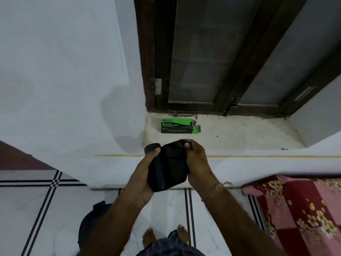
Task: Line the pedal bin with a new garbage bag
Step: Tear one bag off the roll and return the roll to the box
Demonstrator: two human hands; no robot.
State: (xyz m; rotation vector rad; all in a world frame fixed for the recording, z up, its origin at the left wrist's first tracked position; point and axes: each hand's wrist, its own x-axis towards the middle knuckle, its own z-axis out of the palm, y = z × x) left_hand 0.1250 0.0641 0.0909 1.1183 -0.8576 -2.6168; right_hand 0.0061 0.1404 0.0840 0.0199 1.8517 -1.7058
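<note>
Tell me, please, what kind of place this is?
Probably a room in a home. A tiled floor, a floral bedspread and a window over a ledge with a garbage-bag box suggest it.

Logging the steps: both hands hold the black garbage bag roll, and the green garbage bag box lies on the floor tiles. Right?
Not quite. The head view shows the green garbage bag box on the window sill, not the floor. Both the left hand and right hand do hold the black garbage bag roll.
</note>
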